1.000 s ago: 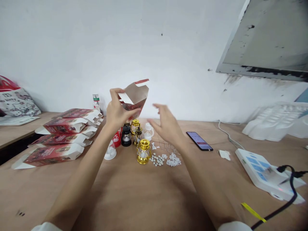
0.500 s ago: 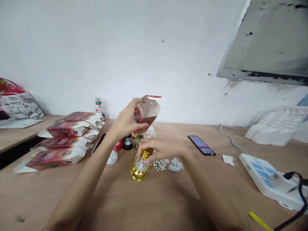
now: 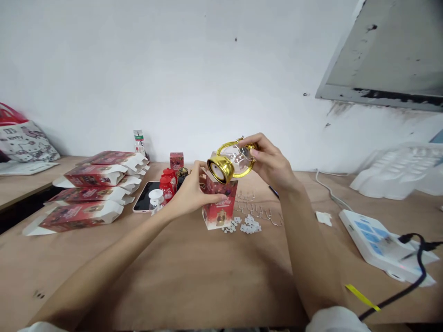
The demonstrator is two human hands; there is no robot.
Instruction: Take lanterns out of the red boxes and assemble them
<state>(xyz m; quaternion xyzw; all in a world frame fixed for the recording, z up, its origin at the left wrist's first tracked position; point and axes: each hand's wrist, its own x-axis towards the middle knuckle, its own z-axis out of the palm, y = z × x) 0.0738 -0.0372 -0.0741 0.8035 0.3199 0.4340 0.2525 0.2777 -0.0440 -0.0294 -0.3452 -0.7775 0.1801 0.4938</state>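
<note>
My left hand (image 3: 194,191) grips a red printed box (image 3: 220,210) that stands upright on the table. In my right hand (image 3: 272,159) is a small gold lantern (image 3: 223,168) with a clear body, held by its top end. The lantern is tilted nearly sideways over the top of the box, its round base pointing left. Red lanterns (image 3: 167,186) and a white lantern (image 3: 156,198) stand left of the box, beside my left wrist. White round pieces and white square pieces (image 3: 251,224) lie at the box's foot, with thin wire handles (image 3: 258,210) behind them.
Several unfilled red boxes (image 3: 81,214) lie stacked at the left. A phone (image 3: 143,198) rests beside the lanterns, and a small red box (image 3: 176,160) stands near the wall. On the right are a white power strip (image 3: 380,249), a black cable (image 3: 421,263) and white moulded packaging (image 3: 387,177).
My right hand has lifted the gold lantern off the table and tipped it over the box. My left hand has lowered the box from the air and set it upright.
</note>
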